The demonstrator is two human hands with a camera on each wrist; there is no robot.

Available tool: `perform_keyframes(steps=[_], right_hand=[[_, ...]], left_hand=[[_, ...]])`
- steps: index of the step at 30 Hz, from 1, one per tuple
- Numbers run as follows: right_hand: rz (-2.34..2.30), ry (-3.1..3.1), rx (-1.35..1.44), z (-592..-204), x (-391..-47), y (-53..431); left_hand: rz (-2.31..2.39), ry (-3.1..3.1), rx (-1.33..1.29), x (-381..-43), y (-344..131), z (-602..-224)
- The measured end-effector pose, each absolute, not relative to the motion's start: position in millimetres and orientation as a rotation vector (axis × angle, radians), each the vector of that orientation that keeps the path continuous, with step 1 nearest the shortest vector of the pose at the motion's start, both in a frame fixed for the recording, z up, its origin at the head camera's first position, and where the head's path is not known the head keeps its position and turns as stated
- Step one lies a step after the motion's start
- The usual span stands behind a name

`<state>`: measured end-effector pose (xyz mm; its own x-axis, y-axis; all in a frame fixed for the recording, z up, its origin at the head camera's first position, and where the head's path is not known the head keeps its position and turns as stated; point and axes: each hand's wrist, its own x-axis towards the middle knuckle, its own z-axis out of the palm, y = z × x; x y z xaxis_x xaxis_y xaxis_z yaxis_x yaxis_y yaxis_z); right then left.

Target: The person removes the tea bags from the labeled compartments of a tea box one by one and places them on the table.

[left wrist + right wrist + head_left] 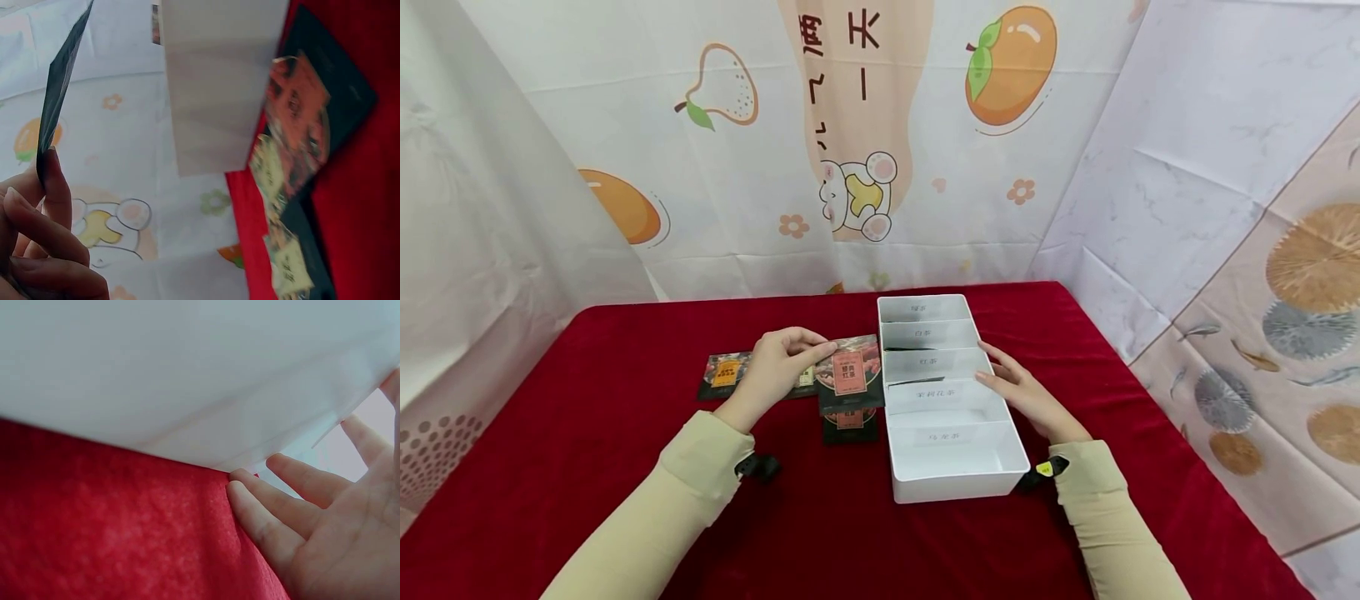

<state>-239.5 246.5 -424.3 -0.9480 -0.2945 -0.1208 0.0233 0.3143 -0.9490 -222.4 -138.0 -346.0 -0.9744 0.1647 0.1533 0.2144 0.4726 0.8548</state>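
My left hand [775, 367] pinches a dark tea sachet [850, 375] with a red label by its upper left edge. It is raised just left of a white divided box [955, 490]. In the left wrist view the sachet [59, 94] appears nearly edge-on between thumb and fingers. Below it on the cloth lies another red-label sachet [850, 429], partly covered in the head view. My right hand [1022, 396] touches the box's right side, its fingers spread and fairly straight; the right wrist view shows fingertips against the white wall [156, 375].
A sachet with an orange label [724, 375] and one with a pale green label [806, 382] lie behind my left hand, partly hidden. Labelled dividers split the box; dark sachet edges [917, 383] show in some compartments. Red cloth [700, 500] covers the table, with printed curtains behind.
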Motion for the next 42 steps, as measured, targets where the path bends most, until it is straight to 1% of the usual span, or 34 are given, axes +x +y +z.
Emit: perform_keyframes(steps=[16, 30, 42], right_hand=[[-1.67, 2.319, -0.237, -424, -240, 246], [-1.668, 2.323, -0.238, -425, -239, 246], [-1.671, 2.32, -0.23, -424, -239, 246]], left_hand=[[-1.366, -2.878, -0.199, -220, -181, -364], [-1.4, -2.948, -0.185, -231, -189, -403], [-1.263, -3.046, -0.095, -236, -190, -415]])
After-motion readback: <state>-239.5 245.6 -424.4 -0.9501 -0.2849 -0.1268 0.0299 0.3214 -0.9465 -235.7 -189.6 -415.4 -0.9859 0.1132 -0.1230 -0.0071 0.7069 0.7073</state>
